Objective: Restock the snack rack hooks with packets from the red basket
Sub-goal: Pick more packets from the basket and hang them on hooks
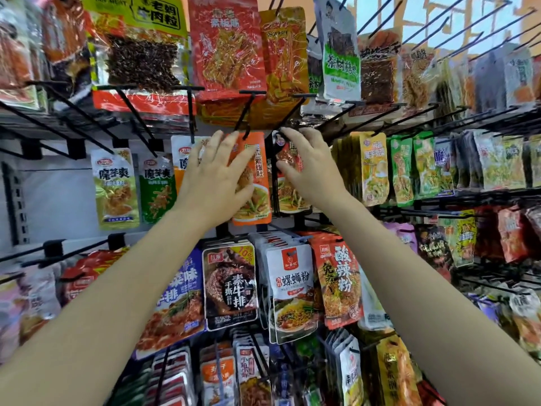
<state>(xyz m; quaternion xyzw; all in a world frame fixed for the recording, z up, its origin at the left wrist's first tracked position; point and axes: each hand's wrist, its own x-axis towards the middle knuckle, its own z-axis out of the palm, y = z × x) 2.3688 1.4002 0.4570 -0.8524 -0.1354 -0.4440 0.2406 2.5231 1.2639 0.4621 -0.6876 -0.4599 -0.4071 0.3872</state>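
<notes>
The left hand's fingers (231, 148) lie straight and spread across the upper front of one orange packet (257, 197), with the thumb (244, 191) pressed against its middle; the packet hangs upright under a black hook (247, 112) of the snack rack. The left hand (213, 177) covers the packet's left half. Just right of the orange packet, the right hand's fingers (288, 136) reach up to the top edge of a dark red packet (289, 186), and its thumb (285, 168) rests on that packet's front; whether those fingers pinch the packet or only touch it cannot be told. The right hand (310, 168) hides most of that packet's upper right. Left of the orange packet hang two konjac packets side by side, one light green (115, 189) and one dark green (158, 191). Right of it, past the dark red one, hangs one yellow packet (373, 168), then two green packets (402, 171). Below the orange packet hang three larger packets in a row: one black (229, 288), one white (292, 282) and one red (339, 282). Above it hang one large red packet (228, 45) and one yellow-orange packet (282, 54). The red basket is not in view.
</notes>
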